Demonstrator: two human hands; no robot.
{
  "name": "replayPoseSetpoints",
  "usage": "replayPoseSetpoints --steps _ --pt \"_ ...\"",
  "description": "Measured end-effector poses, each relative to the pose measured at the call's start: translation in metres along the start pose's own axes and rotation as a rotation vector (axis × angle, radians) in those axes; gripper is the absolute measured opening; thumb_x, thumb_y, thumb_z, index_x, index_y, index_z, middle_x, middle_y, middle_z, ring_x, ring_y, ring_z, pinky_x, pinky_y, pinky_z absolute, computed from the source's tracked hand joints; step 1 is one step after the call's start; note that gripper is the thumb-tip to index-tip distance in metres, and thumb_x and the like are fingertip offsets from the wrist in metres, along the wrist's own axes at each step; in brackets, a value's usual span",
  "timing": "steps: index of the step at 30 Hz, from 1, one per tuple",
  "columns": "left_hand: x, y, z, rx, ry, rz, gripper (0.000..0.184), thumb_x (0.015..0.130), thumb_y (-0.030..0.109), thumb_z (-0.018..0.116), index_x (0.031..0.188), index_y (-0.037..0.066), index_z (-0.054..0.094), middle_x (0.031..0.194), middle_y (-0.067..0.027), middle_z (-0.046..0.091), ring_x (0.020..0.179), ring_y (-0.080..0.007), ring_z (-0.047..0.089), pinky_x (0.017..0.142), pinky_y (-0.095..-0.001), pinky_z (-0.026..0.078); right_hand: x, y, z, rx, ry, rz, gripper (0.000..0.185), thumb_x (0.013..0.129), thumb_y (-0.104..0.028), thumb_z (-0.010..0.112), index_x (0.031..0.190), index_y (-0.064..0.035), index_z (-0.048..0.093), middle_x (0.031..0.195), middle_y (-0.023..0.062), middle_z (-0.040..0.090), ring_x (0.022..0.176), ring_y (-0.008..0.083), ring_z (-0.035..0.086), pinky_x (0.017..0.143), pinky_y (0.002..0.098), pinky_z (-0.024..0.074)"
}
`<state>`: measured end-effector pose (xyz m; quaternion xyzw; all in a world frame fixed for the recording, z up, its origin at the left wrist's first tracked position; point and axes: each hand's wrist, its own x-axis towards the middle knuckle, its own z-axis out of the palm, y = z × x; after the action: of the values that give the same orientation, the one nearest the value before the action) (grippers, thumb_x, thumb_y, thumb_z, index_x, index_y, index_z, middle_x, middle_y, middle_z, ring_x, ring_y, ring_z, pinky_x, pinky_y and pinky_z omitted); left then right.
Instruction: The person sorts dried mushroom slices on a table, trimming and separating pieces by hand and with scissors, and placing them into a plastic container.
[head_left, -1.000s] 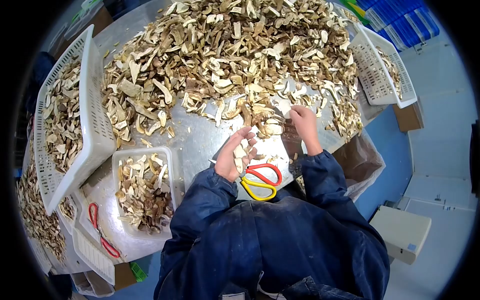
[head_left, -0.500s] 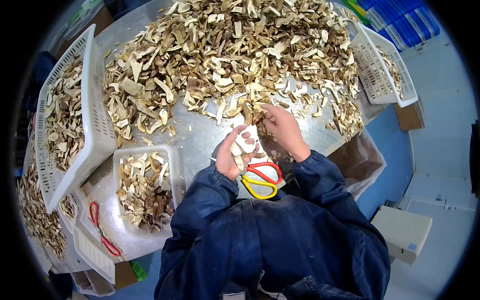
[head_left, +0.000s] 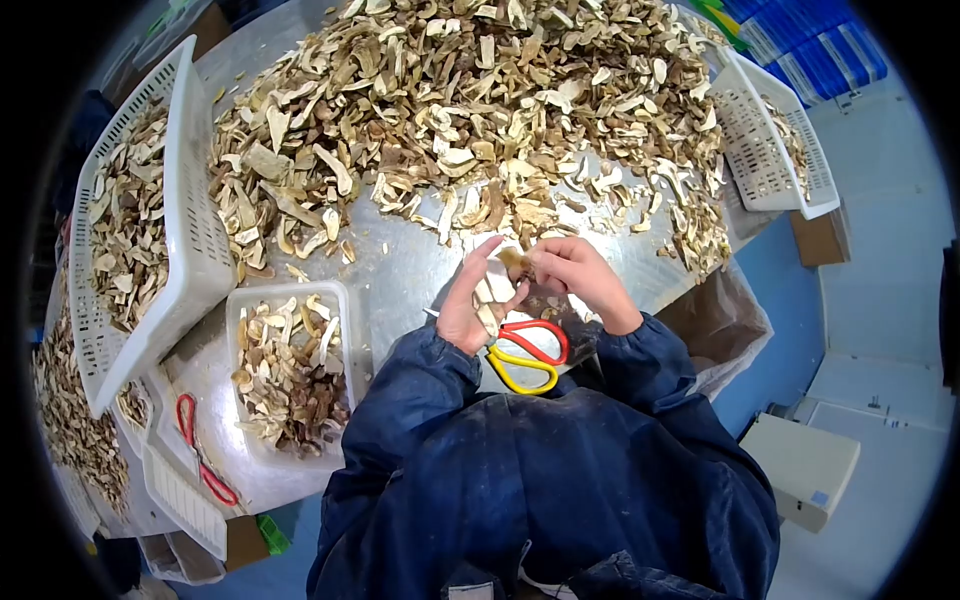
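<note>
My left hand [head_left: 465, 312] is curled around a pair of scissors with one red and one yellow handle [head_left: 540, 324]; the handles point toward my body and a blade tip sticks out on the left. Pale dried mushroom slices [head_left: 496, 280] also lie in that palm. Close beside it, my right hand [head_left: 585, 278] pinches a brownish mushroom slice [head_left: 516, 260] over the left fingers. Ahead of both hands, a large heap of dried mushroom slices [head_left: 450, 100] covers the metal table [head_left: 385, 262].
A clear plastic tub [head_left: 348, 340] of slices stands left of me, near red-handled scissors [head_left: 188, 420]. White baskets [head_left: 205, 255] with slices stand at the left and right [head_left: 745, 130]. A lined bin [head_left: 740, 335] sits below the table's right edge.
My right hand has drawn back from the heap's near edge toward my left hand, now with a brownish slice in its fingers. The left hand still keeps the scissors and pale slices.
</note>
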<state>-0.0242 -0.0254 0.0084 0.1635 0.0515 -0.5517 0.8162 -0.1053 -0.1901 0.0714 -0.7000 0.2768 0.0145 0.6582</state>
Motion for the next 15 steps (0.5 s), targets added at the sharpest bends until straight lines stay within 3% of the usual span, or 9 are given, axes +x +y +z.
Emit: replayPoseSetpoints --steps 2,6,7,10,14,15 --pt "-0.001 -0.002 0.005 -0.034 0.047 0.022 0.035 0.093 0.024 0.053 0.124 0.010 0.045 0.115 -0.0062 0.054 0.106 -0.0210 0.055 0.095 -0.0435 0.046 -0.003 -0.006 0.009 -0.074 0.187 -0.106 0.019 0.083 -0.016 0.058 0.078 0.0024 0.063 0.064 -0.0012 0.058 0.057 0.0068 0.050 0.051 0.0240 0.0415" --pt "0.000 -0.004 -0.003 -0.064 0.018 0.026 0.021 0.093 0.022 0.052 0.111 0.011 0.050 0.108 -0.0048 0.055 0.101 -0.0195 0.057 0.093 -0.0428 0.047 0.012 0.008 0.003 -0.661 0.353 -0.229 0.023 0.079 -0.024 0.063 0.077 -0.0010 0.064 0.071 0.0114 0.063 0.062 0.0245 0.060 0.056 0.0333 0.0456" --pt "0.003 -0.005 -0.013 -0.076 -0.026 0.021 0.021 0.093 0.024 0.052 0.110 0.012 0.051 0.107 -0.0042 0.055 0.099 -0.0191 0.057 0.094 -0.0422 0.046 0.012 0.011 0.010 -0.820 0.399 -0.326 0.025 0.077 -0.028 0.064 0.075 -0.0030 0.063 0.074 0.0152 0.062 0.066 0.0333 0.060 0.058 0.0398 0.0464" --pt "0.007 -0.004 -0.026 -0.105 -0.056 -0.003 0.023 0.094 0.026 0.053 0.112 0.013 0.051 0.102 -0.0029 0.055 0.093 -0.0176 0.058 0.093 -0.0411 0.047 0.016 0.016 0.022 -1.044 0.438 -0.307 0.023 0.078 -0.026 0.063 0.074 -0.0039 0.063 0.072 0.0145 0.061 0.066 0.0326 0.060 0.058 0.0415 0.0467" --pt "0.004 -0.001 -0.015 -0.024 0.050 0.032 0.031 0.094 0.027 0.051 0.122 0.014 0.048 0.106 -0.0031 0.055 0.096 -0.0181 0.058 0.093 -0.0405 0.046 0.021 0.017 0.007 -0.909 0.522 -0.299 0.019 0.077 -0.021 0.059 0.074 -0.0028 0.065 0.072 0.0158 0.063 0.066 0.0330 0.060 0.057 0.0407 0.0466" --pt "0.004 -0.001 -0.009 -0.044 0.059 0.027 0.032 0.095 0.027 0.050 0.124 0.014 0.046 0.108 -0.0034 0.055 0.098 -0.0185 0.058 0.093 -0.0403 0.046 0.017 0.008 0.003 -0.734 0.464 -0.199 0.021 0.078 -0.022 0.059 0.075 -0.0014 0.065 0.069 0.0153 0.064 0.063 0.0314 0.061 0.056 0.0379 0.0463"
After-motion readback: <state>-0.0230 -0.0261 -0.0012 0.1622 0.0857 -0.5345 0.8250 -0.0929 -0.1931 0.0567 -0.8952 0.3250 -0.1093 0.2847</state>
